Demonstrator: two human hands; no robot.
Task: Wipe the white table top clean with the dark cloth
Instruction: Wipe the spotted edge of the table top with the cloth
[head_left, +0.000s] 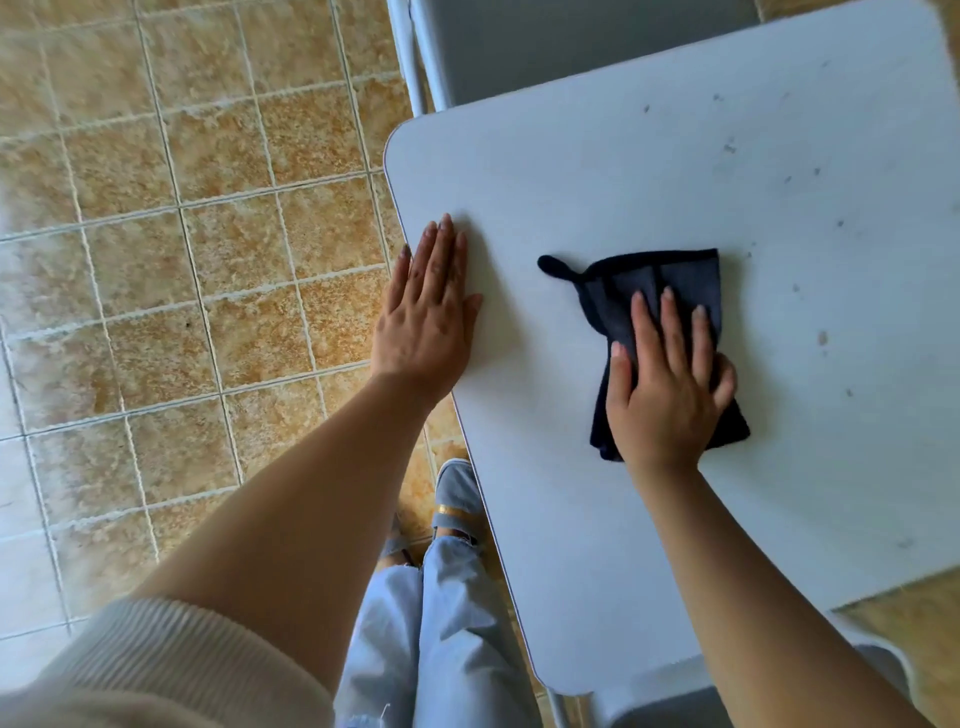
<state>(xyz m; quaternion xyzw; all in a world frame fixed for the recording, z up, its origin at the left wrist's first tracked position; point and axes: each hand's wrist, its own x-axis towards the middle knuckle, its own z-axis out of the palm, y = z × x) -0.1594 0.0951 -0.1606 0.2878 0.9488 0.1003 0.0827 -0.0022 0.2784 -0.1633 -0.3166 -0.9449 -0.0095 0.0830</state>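
Wipe in progress

Item, dark cloth (670, 280): flat on white counter (571, 156), pinned beneath right hand (670, 384), fingers spread to press it down. Support, left hand (426, 312): flat, fingers together, at counter's edge, likely bracing. Remaining, specks (730, 148): beyond right hand, probably unwiped.

One table (597, 182), filling the right of the frame. One cloth (670, 280), right of centre. Two hands: left hand (426, 322) at centre, right hand (665, 395) right of centre. Two chairs: upper chair (545, 47) at top centre, lower chair (665, 712) at bottom right. One sleeve (156, 670), lower left. Two trouser legs (457, 623), bottom centre. One shoe (457, 493) plainly seen; a possible second beside it is too hidden to confirm. Dark specks (730, 148), upper right: more than ten, exact count not possible.
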